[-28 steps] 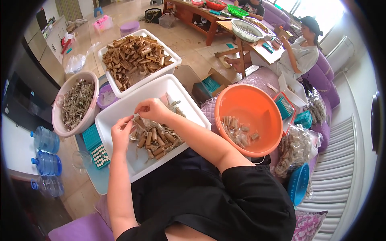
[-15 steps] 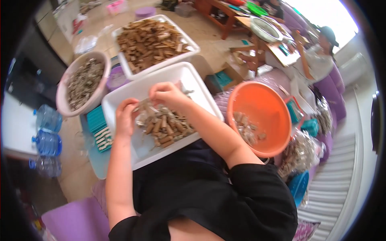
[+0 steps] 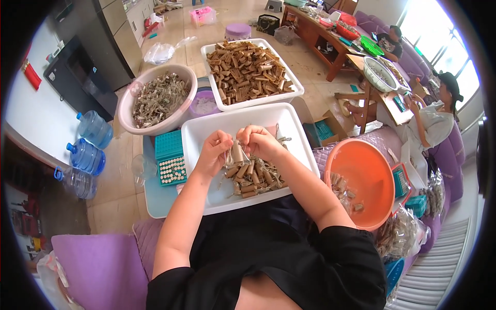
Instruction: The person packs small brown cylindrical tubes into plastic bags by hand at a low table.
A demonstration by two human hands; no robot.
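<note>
Both hands are raised over a white plastic tray (image 3: 192, 135) on my lap. My left hand (image 3: 214, 150) pinches one side of a small clear plastic bag, and my right hand (image 3: 262, 143) pinches the other. Inside the bag, a short brown cylinder (image 3: 236, 153) stands roughly upright between my fingertips. Below it in the tray is a heap of similar brown cylinders (image 3: 254, 181), many with clear wrapping. Bundles of thin ties or strands lie at the tray's right side, too small to make out.
Beyond stands a second white tray (image 3: 299, 89) piled with brown pieces. To its left is a pink basin (image 3: 124, 111) of wrapped bits; a teal rack (image 3: 171, 168) with small white-topped pieces sits beside my tray. An orange basin (image 3: 364, 170) is on the right. People sit at far tables.
The view has shifted, so the trays and basins sit further right. My hands have come closer together, and the brown cylinder in its clear bag now shows between them.
</note>
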